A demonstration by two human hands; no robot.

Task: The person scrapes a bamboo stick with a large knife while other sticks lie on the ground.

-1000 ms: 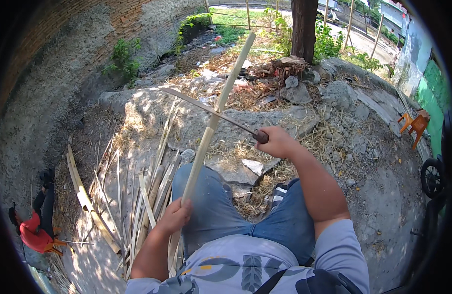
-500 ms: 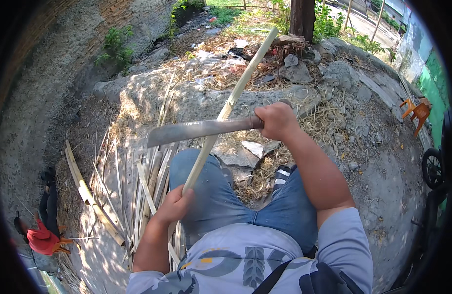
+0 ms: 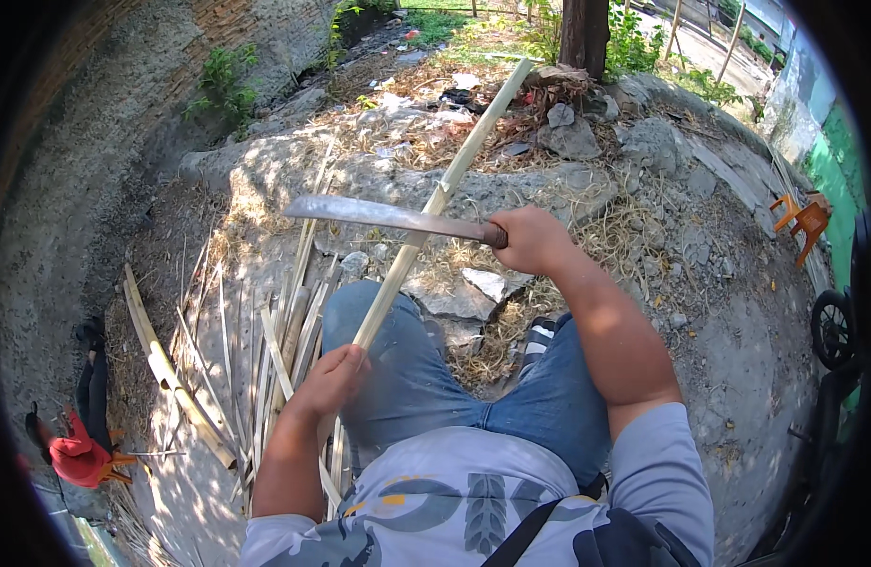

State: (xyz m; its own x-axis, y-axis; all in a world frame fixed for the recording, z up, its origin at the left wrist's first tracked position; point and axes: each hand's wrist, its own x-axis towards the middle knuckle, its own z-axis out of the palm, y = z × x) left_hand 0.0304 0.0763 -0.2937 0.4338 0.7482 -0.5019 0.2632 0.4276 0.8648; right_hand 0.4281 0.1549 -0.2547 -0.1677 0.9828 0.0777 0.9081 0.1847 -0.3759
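clasping a bamboo strip point(image 3: 472, 148) in my curled left hand point(image 3: 333, 386), my right hand point(image 3: 533, 241) clenched round a machete point(image 3: 379, 213) across it

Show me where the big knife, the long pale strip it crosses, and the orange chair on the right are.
Big knife point(image 3: 372, 212), head view: middle of its blade.
Long pale strip point(image 3: 465, 158), head view: its upper half.
Orange chair point(image 3: 812, 221), head view: its broad part.

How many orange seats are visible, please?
2: an orange chair at right, by the green wall, and an orange seat at left, partly hidden beneath the person in red.
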